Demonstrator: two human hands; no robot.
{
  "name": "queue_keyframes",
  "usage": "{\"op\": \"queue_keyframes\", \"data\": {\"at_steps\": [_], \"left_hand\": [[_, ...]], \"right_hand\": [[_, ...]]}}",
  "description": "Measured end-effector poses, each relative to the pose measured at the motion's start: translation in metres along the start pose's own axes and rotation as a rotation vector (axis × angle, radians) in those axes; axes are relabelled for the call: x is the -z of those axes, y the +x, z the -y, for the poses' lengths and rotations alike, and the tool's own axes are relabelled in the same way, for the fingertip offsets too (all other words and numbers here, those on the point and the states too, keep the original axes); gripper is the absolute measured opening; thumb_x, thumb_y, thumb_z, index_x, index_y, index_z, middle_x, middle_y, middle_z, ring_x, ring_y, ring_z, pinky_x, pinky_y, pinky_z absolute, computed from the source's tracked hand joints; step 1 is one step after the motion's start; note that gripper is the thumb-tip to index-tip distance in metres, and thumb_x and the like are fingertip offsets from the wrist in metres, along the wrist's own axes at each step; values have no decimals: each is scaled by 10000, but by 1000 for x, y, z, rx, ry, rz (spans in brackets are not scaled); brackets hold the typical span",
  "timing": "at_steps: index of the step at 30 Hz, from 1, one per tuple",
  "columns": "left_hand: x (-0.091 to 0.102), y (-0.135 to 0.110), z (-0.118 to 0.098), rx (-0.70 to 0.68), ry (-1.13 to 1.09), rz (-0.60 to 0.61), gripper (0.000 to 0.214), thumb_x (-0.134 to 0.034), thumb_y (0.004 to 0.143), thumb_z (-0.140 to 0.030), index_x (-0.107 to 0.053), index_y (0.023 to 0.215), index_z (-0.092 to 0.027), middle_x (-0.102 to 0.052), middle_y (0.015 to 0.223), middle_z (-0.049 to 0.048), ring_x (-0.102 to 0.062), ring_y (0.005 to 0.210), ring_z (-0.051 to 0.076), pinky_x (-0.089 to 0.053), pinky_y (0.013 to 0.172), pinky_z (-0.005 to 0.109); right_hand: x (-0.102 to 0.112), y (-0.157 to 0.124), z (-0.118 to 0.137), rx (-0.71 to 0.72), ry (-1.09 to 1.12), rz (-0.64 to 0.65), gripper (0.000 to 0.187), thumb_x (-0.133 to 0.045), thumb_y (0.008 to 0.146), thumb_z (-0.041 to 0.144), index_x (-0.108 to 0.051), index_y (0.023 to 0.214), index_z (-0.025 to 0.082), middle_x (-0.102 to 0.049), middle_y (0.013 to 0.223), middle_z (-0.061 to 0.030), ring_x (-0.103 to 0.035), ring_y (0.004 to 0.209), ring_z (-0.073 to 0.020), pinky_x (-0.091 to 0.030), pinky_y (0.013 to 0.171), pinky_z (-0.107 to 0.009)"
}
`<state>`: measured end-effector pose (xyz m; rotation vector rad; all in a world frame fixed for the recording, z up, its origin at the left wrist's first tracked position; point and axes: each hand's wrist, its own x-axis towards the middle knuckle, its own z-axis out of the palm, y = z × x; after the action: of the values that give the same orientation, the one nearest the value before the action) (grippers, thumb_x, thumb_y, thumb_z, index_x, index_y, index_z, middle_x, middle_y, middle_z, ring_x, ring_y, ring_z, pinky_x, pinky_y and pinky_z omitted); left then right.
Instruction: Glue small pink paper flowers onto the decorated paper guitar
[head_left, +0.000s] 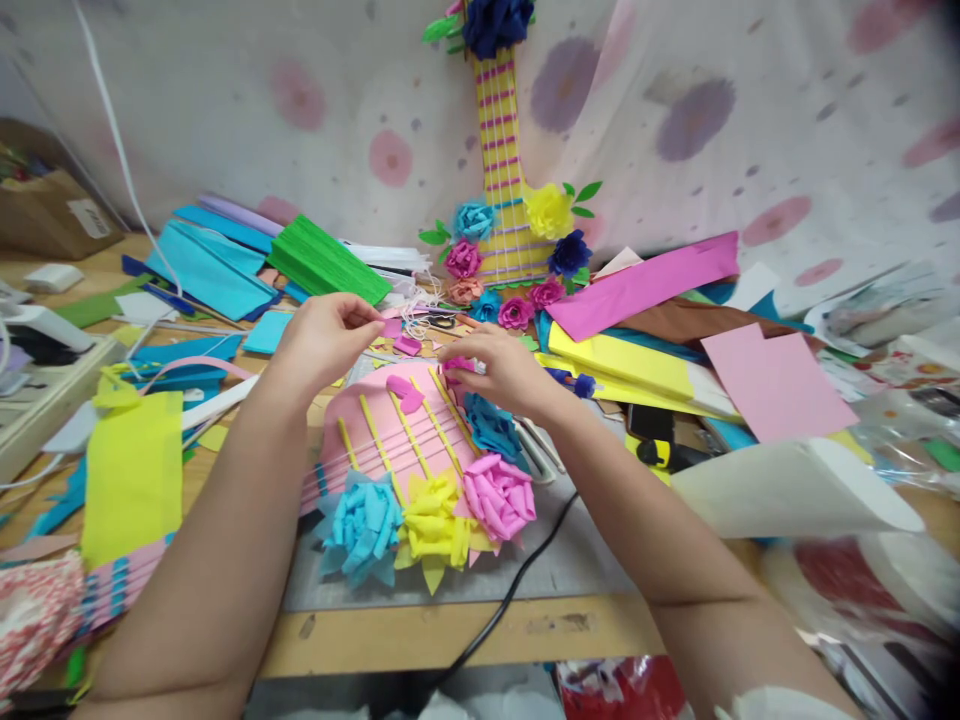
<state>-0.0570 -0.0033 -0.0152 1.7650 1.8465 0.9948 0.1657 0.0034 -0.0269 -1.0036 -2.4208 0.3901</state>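
A pink paper guitar body (pixel 356 415) lies on a grey board, crossed by yellow strips and strings. Crepe-paper flowers line its near and right edges: a light blue flower (pixel 367 525), a yellow flower (pixel 437 522), a pink flower (pixel 499 495) and a darker blue flower (pixel 493 428). Above the body's far left edge is my left hand (pixel 330 335), fingers pinched beside a small pink paper piece (pixel 391 327); whether it grips that is unclear. My right hand (pixel 501 368) has its fingers closed on a magenta paper flower (pixel 456 368), partly hidden. Magenta petals (pixel 405 393) rest on the body.
Behind stands a yellow paper guitar (pixel 501 150) with flowers. Folded crepe paper lies on both sides, including a green stack (pixel 326 262) and a magenta sheet (pixel 649 285). A glue gun (pixel 667 455) is at right. A black cable (pixel 517 585) crosses the front edge.
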Motion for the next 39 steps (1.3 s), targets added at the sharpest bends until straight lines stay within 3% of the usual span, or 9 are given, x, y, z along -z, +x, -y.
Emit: {"op": "queue_keyframes", "data": {"at_steps": [7, 9, 13, 17, 21, 25, 29, 36, 39], "left_hand": [[-19, 1, 3, 1, 25, 37, 205, -605, 684, -357, -702, 761, -193, -702, 749, 32, -591, 674, 166, -385, 557, 244], [-23, 1, 2, 8, 28, 40, 211, -603, 683, -372, -704, 755, -202, -694, 719, 29, -581, 647, 166, -376, 538, 248], [-29, 1, 3, 9, -12, 61, 219, -614, 669, -390, -702, 737, -202, -682, 687, 28, -569, 618, 164, -381, 540, 251], [-37, 3, 9, 11, -58, 99, 260, -621, 660, -423, -705, 754, -196, -685, 690, 28, -576, 619, 164, -394, 551, 248], [-43, 4, 15, 8, -40, 131, 274, -624, 656, -435, -702, 752, -191, -673, 657, 27, -564, 591, 158, -370, 519, 239], [-45, 3, 14, 10, -34, 155, 253, -616, 661, -421, -685, 733, -190, -649, 617, 18, -550, 558, 150, -330, 473, 234], [-45, 2, 11, 21, -71, 176, 237, -610, 665, -407, -672, 727, -187, -651, 619, 14, -552, 545, 143, -333, 464, 228], [-44, 0, 10, 54, -94, 199, 226, -645, 645, -412, -691, 708, -200, -676, 613, 13, -571, 509, 146, -359, 464, 236], [-42, 1, 11, 57, -114, 177, 203, -674, 627, -394, -710, 695, -206, -686, 599, 19, -604, 541, 169, -392, 487, 245]], "right_hand": [[55, -76, -42, -344, 11, -530, 237, -616, 802, 407, -684, 920, 213, -679, 882, -53, -597, 775, -178, -473, 734, -329], [65, -102, -62, -463, -47, -577, 356, -670, 732, 484, -673, 972, 222, -667, 923, -68, -598, 806, -198, -482, 738, -350], [57, -134, -95, -618, -23, -343, 542, -737, 603, 553, -671, 998, 189, -666, 1008, -112, -609, 858, -235, -495, 753, -382], [29, -133, -103, -728, 64, -147, 482, -704, 625, 577, -696, 858, 156, -682, 783, -79, -607, 701, -214, -482, 634, -344], [7, -123, -99, -802, 202, -195, 434, -712, 642, 525, -710, 860, 150, -688, 693, -56, -596, 602, -188, -472, 555, -312], [2, -118, -95, -802, 273, -358, 417, -716, 631, 521, -711, 816, 148, -661, 613, -45, -578, 555, -176, -452, 492, -287], [18, -103, -77, -812, 372, -467, 477, -708, 627, 574, -691, 846, 150, -659, 640, -46, -571, 546, -153, -442, 469, -263], [26, -49, -34, -364, 441, -277, 404, -667, 719, 528, -694, 893, 165, -642, 680, -13, -572, 628, -135, -463, 558, -248], [15, -41, -32, -305, 422, -223, 406, -659, 741, 512, -703, 973, 181, -636, 653, 6, -597, 661, -158, -464, 575, -255]]}}
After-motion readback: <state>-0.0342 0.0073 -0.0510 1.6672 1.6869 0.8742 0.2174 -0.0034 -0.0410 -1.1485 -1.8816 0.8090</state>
